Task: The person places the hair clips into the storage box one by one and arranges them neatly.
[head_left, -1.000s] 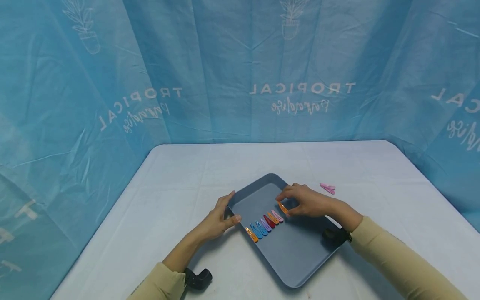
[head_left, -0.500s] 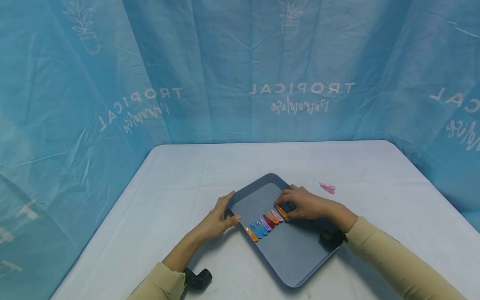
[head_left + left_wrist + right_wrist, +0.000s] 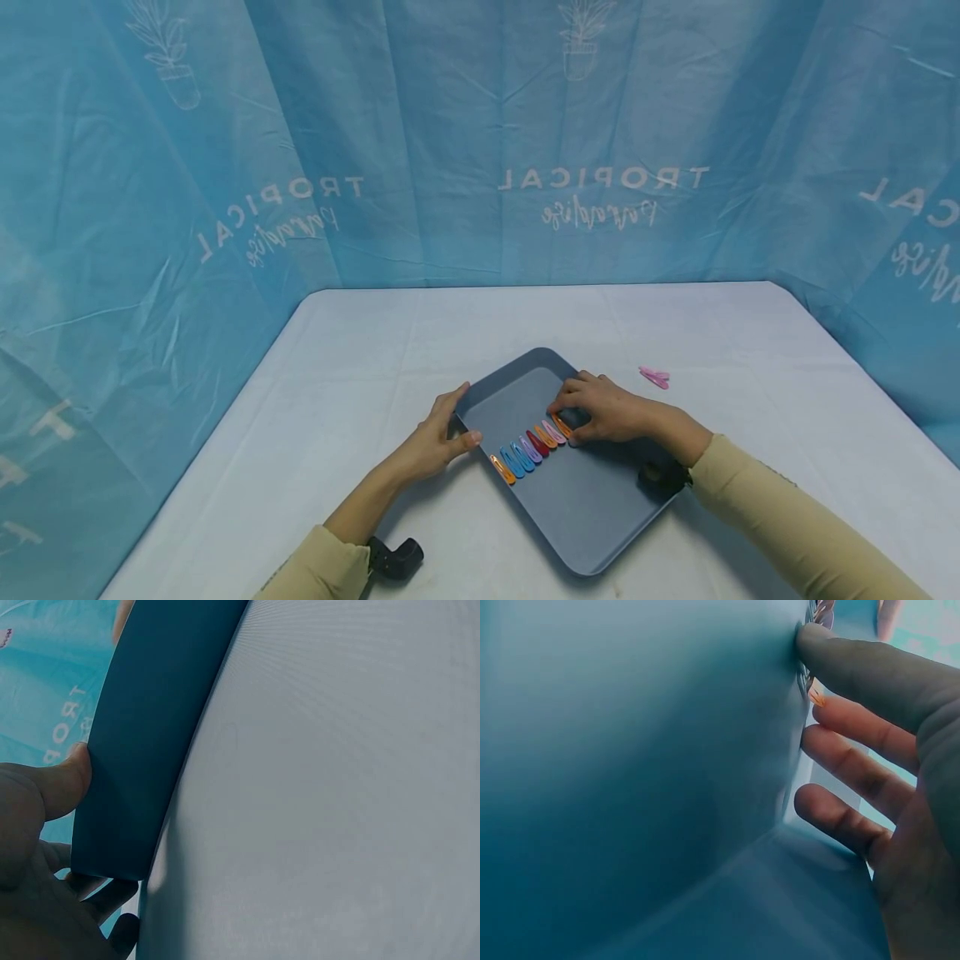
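Observation:
A grey-blue rectangular tray (image 3: pixel 592 508) lies at an angle on the table. Along its inside runs a slanting row of snap hair clips in orange, blue, purple, red and pink, including a red hair clip (image 3: pixel 537 442). My left hand (image 3: pixel 435 437) grips the tray's left corner, thumb at the rim; the left wrist view shows the fingers around the tray wall (image 3: pixel 142 765). At the row's upper right end, my right hand (image 3: pixel 611 408) pinches an orange hair clip (image 3: pixel 561 425) against the tray floor. Its tip, an orange sliver (image 3: pixel 817 697), barely shows in the right wrist view.
Two pink hair clips (image 3: pixel 655 377) lie on the white tablecloth (image 3: pixel 360 358) beyond the tray's right side. Blue printed curtains (image 3: pixel 450 233) enclose the table at the back and sides. A black wrist camera (image 3: pixel 397 558) hangs below the left wrist.
My right hand has moved slightly down and left, lowering the orange hair clip to the end of the row beside the pink one. The left hand and tray have stayed in place.

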Demonstrator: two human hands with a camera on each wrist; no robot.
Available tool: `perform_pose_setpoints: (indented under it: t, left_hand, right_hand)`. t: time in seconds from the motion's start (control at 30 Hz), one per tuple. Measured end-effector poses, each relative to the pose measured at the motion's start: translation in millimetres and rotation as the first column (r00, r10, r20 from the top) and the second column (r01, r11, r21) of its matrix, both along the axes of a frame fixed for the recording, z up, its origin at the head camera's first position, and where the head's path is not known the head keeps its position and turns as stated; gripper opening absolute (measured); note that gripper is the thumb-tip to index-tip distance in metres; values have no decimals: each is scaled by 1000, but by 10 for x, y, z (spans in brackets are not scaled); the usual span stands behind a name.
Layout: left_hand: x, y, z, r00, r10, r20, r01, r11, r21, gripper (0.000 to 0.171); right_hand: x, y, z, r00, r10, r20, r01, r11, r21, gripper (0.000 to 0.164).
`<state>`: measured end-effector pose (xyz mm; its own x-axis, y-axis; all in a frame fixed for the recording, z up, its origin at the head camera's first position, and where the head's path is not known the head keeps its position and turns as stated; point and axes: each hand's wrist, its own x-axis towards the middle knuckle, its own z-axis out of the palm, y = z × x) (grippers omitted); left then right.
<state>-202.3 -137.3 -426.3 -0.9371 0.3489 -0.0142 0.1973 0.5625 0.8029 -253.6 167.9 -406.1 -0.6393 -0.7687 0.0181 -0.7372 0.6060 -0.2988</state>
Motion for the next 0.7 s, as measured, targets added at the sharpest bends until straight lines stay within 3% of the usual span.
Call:
perform_pose_setpoints:
  t: [0.7]
  left_hand:
    - [10, 0, 21, 1000, -5, 12, 5, 1000, 6, 77]
  right_hand:
    - [-3, -2, 6, 1000, -8, 21, 8, 1000, 15, 47]
